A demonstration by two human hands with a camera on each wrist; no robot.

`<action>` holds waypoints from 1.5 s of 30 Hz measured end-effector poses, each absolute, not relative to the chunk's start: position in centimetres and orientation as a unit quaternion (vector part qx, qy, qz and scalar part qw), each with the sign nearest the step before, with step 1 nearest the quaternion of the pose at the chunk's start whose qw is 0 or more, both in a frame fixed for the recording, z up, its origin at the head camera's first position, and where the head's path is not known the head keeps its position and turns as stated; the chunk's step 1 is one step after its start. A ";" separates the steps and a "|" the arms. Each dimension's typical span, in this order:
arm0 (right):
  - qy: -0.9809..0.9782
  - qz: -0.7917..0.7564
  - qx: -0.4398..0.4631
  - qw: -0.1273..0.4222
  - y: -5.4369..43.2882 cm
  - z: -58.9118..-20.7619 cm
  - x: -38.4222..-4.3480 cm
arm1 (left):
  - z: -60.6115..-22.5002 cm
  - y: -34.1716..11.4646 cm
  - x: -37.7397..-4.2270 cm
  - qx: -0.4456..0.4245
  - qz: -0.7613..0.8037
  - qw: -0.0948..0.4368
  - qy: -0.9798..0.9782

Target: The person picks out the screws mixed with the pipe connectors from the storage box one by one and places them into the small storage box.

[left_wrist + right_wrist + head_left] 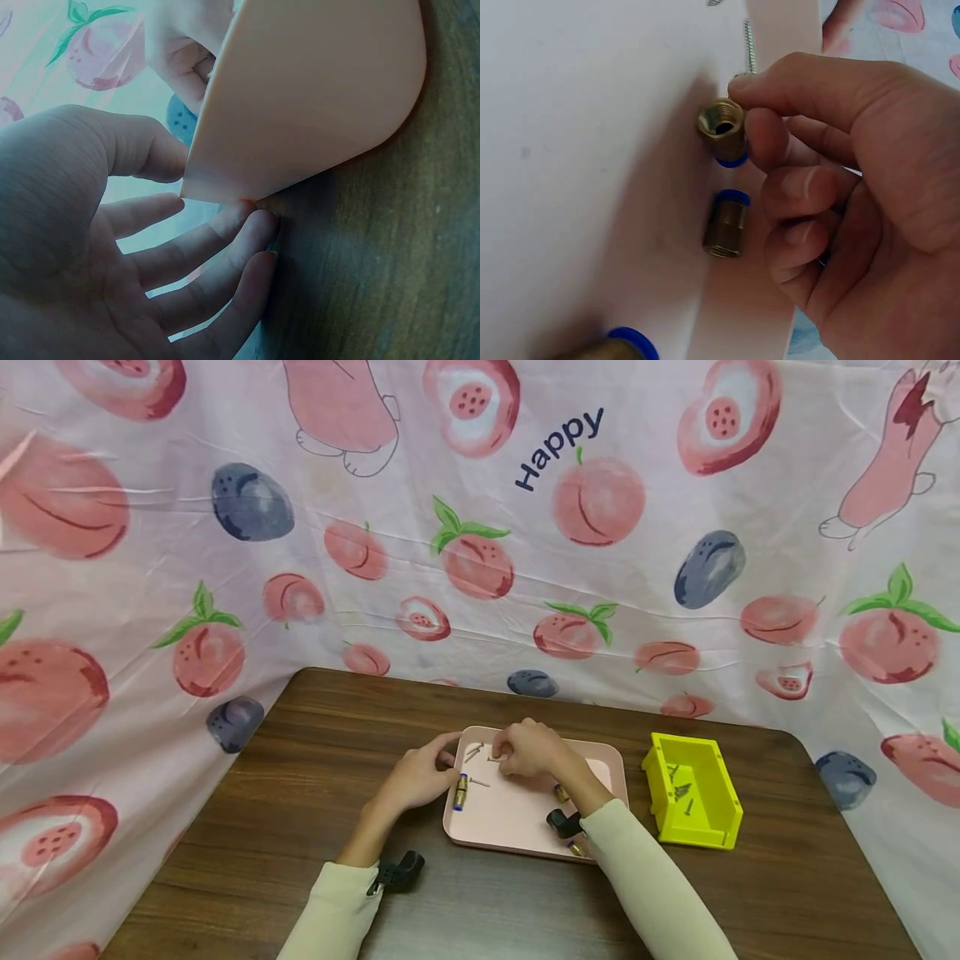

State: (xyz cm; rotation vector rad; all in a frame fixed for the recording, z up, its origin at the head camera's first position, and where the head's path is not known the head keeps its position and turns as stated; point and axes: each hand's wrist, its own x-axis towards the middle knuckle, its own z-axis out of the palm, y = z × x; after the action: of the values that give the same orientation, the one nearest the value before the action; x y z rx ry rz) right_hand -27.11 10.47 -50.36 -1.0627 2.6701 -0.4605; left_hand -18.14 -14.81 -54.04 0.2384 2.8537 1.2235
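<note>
My left hand [423, 777] holds the left edge of a pink tray [510, 822]. In the left wrist view its thumb [154, 154] is at the rim, and the other fingers reach the tray's outer side and base. Over the back of the tray, my right hand [531, 750] pinches a screw [750, 46] near its head between thumb and index finger. Two brass fittings with blue rings, an upper one [724, 127] and a lower one [726, 225], sit beside its curled fingers; in the head view the hand hides them.
More brass fittings [460, 793] lie at the tray's left side and under the right forearm. Loose screws [478, 783] are near the left end. A yellow bin [697, 837] with several screws stands right of the tray on the wooden table [337, 718]. A fruit-print cloth [480, 635] hangs behind.
</note>
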 end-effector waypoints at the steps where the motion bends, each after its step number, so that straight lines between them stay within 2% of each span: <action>1: 0.910 -0.161 -0.365 0.111 10.4 -50.7 -27.2 | -54.0 -14.8 -18.2 0.075 0.392 0.016 0.917; 9: 0.905 -0.176 -0.366 0.122 9.7 -47.4 -24.9 | -54.1 -14.8 -18.3 0.073 0.390 0.021 0.918; 16: 0.897 -0.192 -0.387 0.095 9.7 -47.5 -24.5 | -54.1 -14.8 -18.3 0.070 0.387 0.021 0.919; 20: 0.898 -0.202 -0.374 0.113 9.2 -46.4 -23.7 | -54.0 -14.8 -18.3 0.070 0.386 0.024 0.920; 29: 0.885 -0.225 -0.393 0.104 9.2 -47.2 -24.2 | -53.9 -14.9 -18.7 0.068 0.391 0.030 0.917; 34: 0.875 -0.253 -0.406 0.077 9.6 -48.4 -24.9 | -54.1 -14.8 -18.9 0.072 0.390 0.030 0.917; 45: 0.862 -0.293 -0.408 0.070 10.6 -45.0 -23.3 | -54.5 -15.0 -18.9 0.075 0.384 0.017 0.920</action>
State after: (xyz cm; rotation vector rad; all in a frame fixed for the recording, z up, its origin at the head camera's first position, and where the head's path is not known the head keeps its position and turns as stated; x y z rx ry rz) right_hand -23.33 10.60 -45.03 -1.2274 2.5931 -0.8808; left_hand -18.90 -14.98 -54.46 0.2332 2.8594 1.1932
